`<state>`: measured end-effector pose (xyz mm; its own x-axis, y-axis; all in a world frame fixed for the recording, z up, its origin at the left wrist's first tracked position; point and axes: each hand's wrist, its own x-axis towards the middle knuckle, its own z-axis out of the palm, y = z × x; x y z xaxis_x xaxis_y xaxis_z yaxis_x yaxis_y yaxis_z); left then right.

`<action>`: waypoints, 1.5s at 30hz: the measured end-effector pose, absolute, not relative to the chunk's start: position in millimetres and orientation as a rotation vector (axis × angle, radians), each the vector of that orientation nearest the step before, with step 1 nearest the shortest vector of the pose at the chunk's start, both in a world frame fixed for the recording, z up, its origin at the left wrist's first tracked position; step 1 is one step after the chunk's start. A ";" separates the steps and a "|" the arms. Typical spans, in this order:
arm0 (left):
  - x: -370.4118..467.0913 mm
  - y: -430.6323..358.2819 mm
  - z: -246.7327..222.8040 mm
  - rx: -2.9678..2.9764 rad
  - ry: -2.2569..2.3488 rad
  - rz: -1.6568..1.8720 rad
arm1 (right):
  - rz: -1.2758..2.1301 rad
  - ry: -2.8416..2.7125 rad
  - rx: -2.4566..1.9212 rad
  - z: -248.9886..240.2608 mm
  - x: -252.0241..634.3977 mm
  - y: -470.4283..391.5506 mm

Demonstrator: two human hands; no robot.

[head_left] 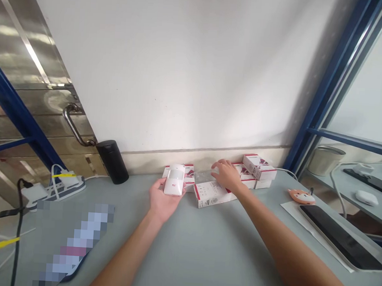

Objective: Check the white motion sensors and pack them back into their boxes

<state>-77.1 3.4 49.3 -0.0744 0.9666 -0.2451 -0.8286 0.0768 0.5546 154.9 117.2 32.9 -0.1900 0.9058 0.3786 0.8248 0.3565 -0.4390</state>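
Note:
A white motion sensor (175,181) with a curved lens window lies face up in my left hand (165,199), with the thumb and fingers around its sides. Behind it a white and red box (190,172) stands partly hidden. My right hand (227,174) reaches over a long white and red box (212,194) lying on the table. Its fingers curl down at a clear plastic bag (203,176); the fingertips are partly hidden. Just right of that hand, a smaller white and red box (259,165) rests on top of other such boxes.
A black cylinder (112,162) stands against the wall at the left, near a power strip (74,190) with cables. A blurred-out phone (81,244) lies at front left. Toward the right are an orange-and-white animal-shaped item (301,196) and a dark phone (340,236) on white paper.

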 end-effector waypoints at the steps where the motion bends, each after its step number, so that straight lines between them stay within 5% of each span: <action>1: -76.0 2.6 49.7 0.274 0.688 1.505 | 0.178 -2.032 -1.483 34.0 152.7 118.9; 5: -73.3 1.0 48.7 0.327 0.743 1.507 | 0.239 -1.786 -1.460 35.3 159.4 112.9; 12: -53.5 -9.4 51.5 0.554 0.738 1.409 | 1.226 -0.996 -1.072 24.7 178.6 92.7; 20: -26.6 -32.6 50.3 0.858 0.983 1.209 | 1.520 -0.740 -0.769 33.3 165.5 83.9; 45: -18.8 -26.5 36.2 0.866 0.936 1.468 | 1.503 -0.818 -0.615 46.9 125.0 33.9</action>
